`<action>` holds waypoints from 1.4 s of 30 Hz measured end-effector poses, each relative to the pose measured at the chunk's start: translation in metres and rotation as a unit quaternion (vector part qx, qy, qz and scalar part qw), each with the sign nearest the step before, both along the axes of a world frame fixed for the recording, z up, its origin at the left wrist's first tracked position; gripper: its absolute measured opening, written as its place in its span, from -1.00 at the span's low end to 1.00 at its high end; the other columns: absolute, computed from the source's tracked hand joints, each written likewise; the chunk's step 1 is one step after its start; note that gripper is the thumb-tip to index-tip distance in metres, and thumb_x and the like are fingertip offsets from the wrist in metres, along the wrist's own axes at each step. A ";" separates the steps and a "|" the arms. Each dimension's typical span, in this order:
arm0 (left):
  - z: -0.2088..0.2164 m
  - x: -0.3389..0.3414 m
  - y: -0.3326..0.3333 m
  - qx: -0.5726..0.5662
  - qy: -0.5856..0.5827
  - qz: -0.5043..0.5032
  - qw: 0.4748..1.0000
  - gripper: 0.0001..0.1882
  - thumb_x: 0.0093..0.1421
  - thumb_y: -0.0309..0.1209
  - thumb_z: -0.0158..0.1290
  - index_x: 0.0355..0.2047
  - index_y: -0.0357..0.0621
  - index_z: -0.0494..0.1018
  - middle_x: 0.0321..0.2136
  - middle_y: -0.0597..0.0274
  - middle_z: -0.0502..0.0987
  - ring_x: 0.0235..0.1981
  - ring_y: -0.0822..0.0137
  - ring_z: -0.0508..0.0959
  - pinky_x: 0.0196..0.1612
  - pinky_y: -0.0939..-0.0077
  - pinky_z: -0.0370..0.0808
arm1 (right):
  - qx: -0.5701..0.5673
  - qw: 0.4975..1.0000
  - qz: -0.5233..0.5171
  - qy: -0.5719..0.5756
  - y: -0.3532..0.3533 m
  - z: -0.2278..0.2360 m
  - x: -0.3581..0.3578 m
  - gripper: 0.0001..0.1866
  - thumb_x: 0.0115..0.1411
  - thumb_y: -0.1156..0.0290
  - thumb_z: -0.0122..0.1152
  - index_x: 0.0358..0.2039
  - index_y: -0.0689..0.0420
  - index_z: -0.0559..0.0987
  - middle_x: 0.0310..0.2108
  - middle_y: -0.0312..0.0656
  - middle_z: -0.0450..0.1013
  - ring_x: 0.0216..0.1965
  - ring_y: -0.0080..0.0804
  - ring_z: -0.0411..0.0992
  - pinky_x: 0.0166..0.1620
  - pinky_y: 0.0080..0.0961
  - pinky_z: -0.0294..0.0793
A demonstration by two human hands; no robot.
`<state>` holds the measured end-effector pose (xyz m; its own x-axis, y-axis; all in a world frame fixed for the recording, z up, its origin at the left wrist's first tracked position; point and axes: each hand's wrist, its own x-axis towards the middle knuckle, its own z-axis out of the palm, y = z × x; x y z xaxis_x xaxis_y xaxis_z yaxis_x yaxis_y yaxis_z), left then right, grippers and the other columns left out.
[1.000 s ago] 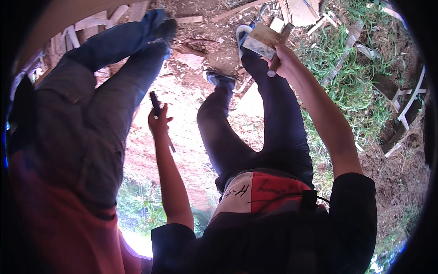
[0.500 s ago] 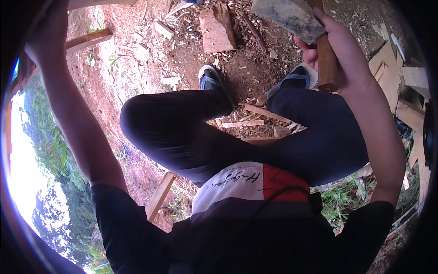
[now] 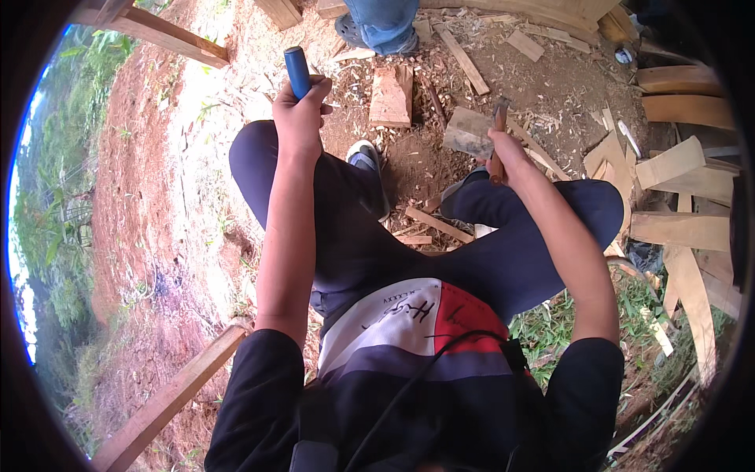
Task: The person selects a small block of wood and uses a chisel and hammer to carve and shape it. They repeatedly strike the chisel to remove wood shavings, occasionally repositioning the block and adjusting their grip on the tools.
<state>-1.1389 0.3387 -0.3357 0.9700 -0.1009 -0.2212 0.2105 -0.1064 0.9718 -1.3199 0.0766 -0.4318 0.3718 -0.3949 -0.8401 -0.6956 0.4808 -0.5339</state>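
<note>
My left hand (image 3: 299,122) is raised over my left knee, its fingers wrapped round a smooth blue cylinder (image 3: 296,72) with a dark flat end; its lower part is hidden in the fist. Above my right shin, my right hand (image 3: 510,155) grips a hammer (image 3: 499,118) by its brown wooden handle, the small dark head pointing away from me. Against the left side of that hand is a flat, beige-grey slab (image 3: 469,132) like weathered wood. Whether the fingers hold the slab as well, I cannot tell.
A thick wood block (image 3: 392,96) lies on the chip-strewn ground ahead. Another person's leg in blue jeans (image 3: 383,23) stands beyond it. Planks and offcuts (image 3: 680,230) pile up at right; a wooden beam (image 3: 173,401) slants at lower left, and another rail (image 3: 173,35) crosses upper left.
My left hand has come in from the far left edge, and the blue cylinder now shows in it. My right hand, with hammer and slab, has moved lower and left. The view has shifted.
</note>
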 end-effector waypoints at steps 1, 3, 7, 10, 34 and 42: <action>-0.001 -0.003 0.010 -0.032 0.003 0.011 0.999 -0.85 0.10 -0.43 0.19 -0.32 -0.18 0.50 -0.53 0.34 0.48 -0.67 0.54 0.40 -0.68 0.70 0.23 | 0.000 1.000 -0.019 0.002 0.012 -0.006 -0.003 -0.64 0.32 0.07 -0.08 -0.10 0.09 0.44 -0.41 -0.25 0.48 -0.56 -0.55 0.42 -0.66 -0.64 0.30; -0.002 0.000 0.006 -0.103 0.008 0.010 0.995 -0.86 0.09 -0.44 0.18 -0.35 -0.21 0.49 -0.57 0.33 0.45 -0.73 0.54 0.35 -0.68 0.68 0.22 | -0.016 0.997 -0.074 0.002 0.018 -0.038 -0.018 -0.65 0.32 0.08 -0.07 -0.11 0.09 0.43 -0.40 -0.23 0.48 -0.56 -0.48 0.44 -0.63 -0.60 0.32; 0.005 -0.001 0.018 -0.170 0.119 0.060 0.976 -0.71 0.16 -0.41 0.10 -0.12 -0.20 0.38 -0.30 0.20 0.43 -0.67 0.58 0.23 -0.69 0.69 0.13 | -0.032 0.996 -0.088 -0.003 0.037 -0.052 0.005 -0.65 0.30 0.09 -0.03 -0.10 0.09 0.42 -0.39 -0.20 0.49 -0.55 -0.37 0.45 -0.62 -0.54 0.33; 0.006 0.008 0.005 -0.208 0.167 0.055 0.962 -0.70 0.19 -0.39 0.06 -0.09 -0.20 0.34 -0.29 0.22 0.40 -0.67 0.61 0.19 -0.69 0.70 0.09 | -0.045 0.990 -0.129 -0.029 0.040 -0.073 0.032 -0.62 0.27 0.11 -0.01 -0.10 0.16 0.45 -0.39 -0.15 0.50 -0.51 -0.34 0.48 -0.56 -0.43 0.41; -0.017 -0.002 -0.051 -0.119 0.149 -0.175 0.966 -0.84 0.06 -0.43 0.14 -0.32 -0.17 0.51 -0.50 0.32 0.53 -0.67 0.59 0.36 -0.66 0.70 0.24 | -0.517 0.710 0.411 0.245 0.090 -0.132 -0.014 -0.40 0.16 0.15 0.13 0.20 -0.08 0.23 0.06 -0.03 0.22 0.09 -0.01 0.24 -0.05 0.11 0.34; 0.040 0.005 -0.070 0.133 -0.186 -0.309 0.923 -0.78 -0.14 -0.39 0.17 -0.40 -0.13 0.56 -0.50 -0.02 0.56 -0.35 -0.02 0.60 -0.22 0.18 0.53 | 0.082 0.552 0.830 -0.030 0.192 -0.086 -0.032 -0.44 0.21 0.11 0.03 0.12 0.21 0.33 0.09 0.16 0.34 0.11 0.10 0.30 0.14 -0.16 0.30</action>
<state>-1.1339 0.2683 -0.2953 0.7591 -0.6507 0.0188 -0.3130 -0.3396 0.8870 -1.3524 0.2682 -0.5176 0.1370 0.6102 -0.7803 -0.2340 -0.7455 -0.6241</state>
